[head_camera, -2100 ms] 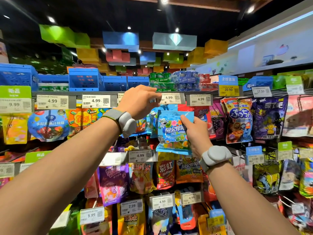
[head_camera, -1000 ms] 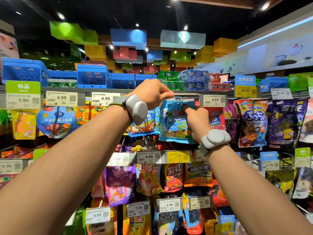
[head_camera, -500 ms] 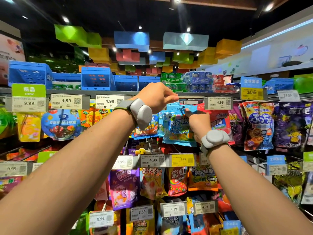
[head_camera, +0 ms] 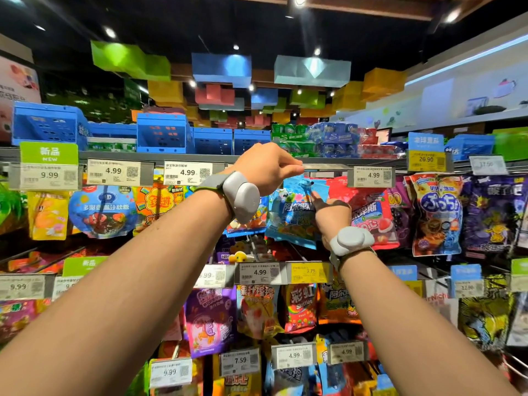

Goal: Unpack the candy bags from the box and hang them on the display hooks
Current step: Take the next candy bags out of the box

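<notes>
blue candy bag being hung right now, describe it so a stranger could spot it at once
Find the grey top shelf rail of price tags, and follow it to the lifted tag the left hand pinches. Below hangs the blue candy bag, the right hand touching it. Its neighbour on the right is red.

Candy bag (head_camera: pixel 294 215) hangs, seemingly hooked, between both hands, below shelf rail (head_camera: pixel 323 166).

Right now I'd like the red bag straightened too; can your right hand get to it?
Probably yes. The red bag hangs just right of the right hand with nothing between them, but that hand holds the blue bag and must release it first.
</notes>
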Demonstrator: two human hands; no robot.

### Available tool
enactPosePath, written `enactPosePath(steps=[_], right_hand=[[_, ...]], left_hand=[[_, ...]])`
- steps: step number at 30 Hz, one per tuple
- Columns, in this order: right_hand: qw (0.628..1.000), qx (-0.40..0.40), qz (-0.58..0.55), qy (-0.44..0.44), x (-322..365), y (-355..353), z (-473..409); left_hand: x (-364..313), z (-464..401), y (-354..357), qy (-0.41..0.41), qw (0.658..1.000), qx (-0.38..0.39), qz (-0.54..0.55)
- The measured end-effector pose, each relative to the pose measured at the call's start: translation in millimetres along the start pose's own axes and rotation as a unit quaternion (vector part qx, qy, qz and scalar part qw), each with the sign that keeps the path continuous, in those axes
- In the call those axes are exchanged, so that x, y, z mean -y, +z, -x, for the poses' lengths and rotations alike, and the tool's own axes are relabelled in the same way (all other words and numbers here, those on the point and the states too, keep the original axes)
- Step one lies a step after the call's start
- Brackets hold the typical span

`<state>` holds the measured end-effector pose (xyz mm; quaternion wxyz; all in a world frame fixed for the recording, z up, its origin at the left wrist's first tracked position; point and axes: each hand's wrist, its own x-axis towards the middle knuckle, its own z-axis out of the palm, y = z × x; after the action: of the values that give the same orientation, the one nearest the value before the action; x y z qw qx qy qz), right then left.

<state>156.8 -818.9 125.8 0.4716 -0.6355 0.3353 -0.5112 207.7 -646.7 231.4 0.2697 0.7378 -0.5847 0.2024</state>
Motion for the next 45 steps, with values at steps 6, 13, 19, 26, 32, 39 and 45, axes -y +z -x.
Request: enactPosePath(steps=[6,13,19,26,32,39,45], right_hand=[[0.999,0.049,-0.012,-0.005,-1.6,-9.0,15.6],[0.996,0.035,0.060,-0.053,6.5,-27.1,47.2],[0.996,0.054,0.016,-0.068,6.7,-37.1,74.8],[0.997,0.044,-0.006,-0.067,2.1,-27.8,105.5],[0.999,0.022,-0.027,-0.039,-21.1,-18.7,150.3],[0.997,0.018,-0.049,0.063,-72.1,-3.9,222.4],[0.987,0.057,-0.046,0.141,-135.1,16.2,292.8]], left_hand=[[2.8,-0.9,2.9,0.003,1.000,-0.007,-0.005],[6.9,6.4,9.2,0.019,0.997,-0.019,-0.074],[8.7,23.5,19.5,0.078,0.982,-0.066,-0.157],[8.5,65.9,40.5,0.071,0.965,-0.199,0.155],[23.7,116.3,60.0,-0.150,0.787,-0.078,0.593],[48.6,187.7,100.5,-0.236,0.716,-0.022,0.656],[64.8,261.9,135.2,-0.334,0.696,-0.040,0.634]])
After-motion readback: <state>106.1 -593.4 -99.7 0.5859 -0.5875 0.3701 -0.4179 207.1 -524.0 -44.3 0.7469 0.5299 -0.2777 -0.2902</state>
